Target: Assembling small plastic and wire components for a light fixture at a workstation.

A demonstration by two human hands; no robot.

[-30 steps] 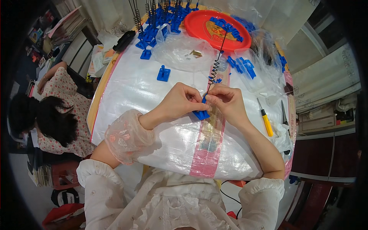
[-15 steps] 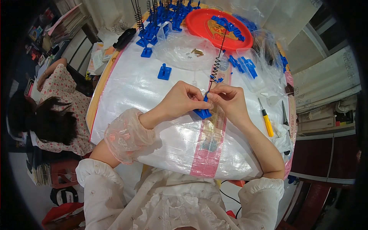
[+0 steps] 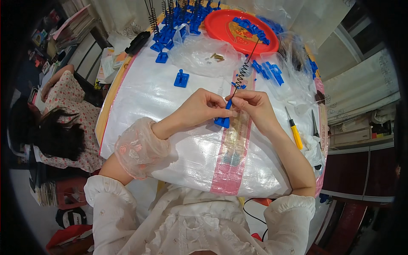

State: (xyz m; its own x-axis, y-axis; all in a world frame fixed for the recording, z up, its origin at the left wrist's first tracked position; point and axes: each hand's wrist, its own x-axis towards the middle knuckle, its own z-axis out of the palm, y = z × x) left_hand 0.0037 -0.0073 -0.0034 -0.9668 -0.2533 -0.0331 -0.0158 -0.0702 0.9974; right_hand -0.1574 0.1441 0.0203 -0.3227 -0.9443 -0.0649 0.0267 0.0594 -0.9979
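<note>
White plastic sheeting with a pink stripe covers our surface (image 3: 170,140). Near its middle, our left hand (image 3: 204,108) and right hand (image 3: 250,104) have fingers clamped on a small blue part (image 3: 223,121) bearing a black spring wire (image 3: 244,70). Red tray (image 3: 221,25) sits far behind; another person (image 3: 63,119) sits at left.

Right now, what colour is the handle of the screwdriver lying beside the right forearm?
Yellow; the screwdriver shows best in the head view.
</note>
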